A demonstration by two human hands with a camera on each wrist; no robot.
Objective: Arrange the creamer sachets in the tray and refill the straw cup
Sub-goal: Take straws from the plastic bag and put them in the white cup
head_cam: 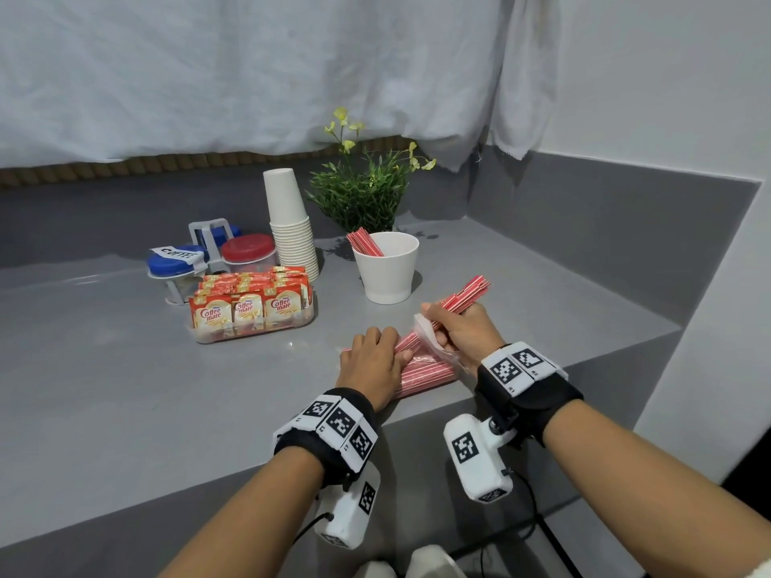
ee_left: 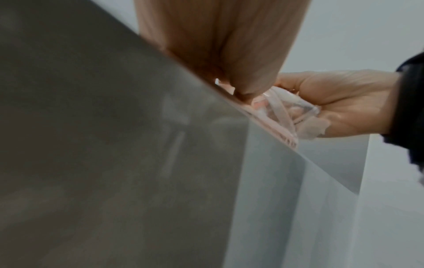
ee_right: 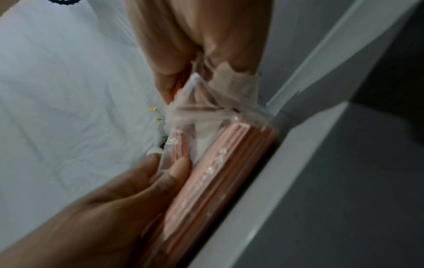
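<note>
A clear plastic pack of red-and-white straws [head_cam: 421, 373] lies near the counter's front edge. My left hand [head_cam: 371, 360] presses down on the pack, fingers curled over it. My right hand [head_cam: 454, 327] grips a bunch of straws [head_cam: 465, 294] drawn partly out of the pack's torn open end [ee_right: 206, 112]. The white straw cup [head_cam: 388, 267] stands behind, with a few straws [head_cam: 364, 242] leaning at its left side. The clear tray [head_cam: 254, 329] to the left holds rows of upright creamer sachets [head_cam: 250, 304].
A stack of white paper cups [head_cam: 292, 223], a green plant [head_cam: 363, 189] and a rack of jars with blue and red lids [head_cam: 208, 254] stand at the back. A grey wall ledge [head_cam: 605, 227] closes the right side. The counter's front edge [head_cam: 521, 394] runs just below my hands.
</note>
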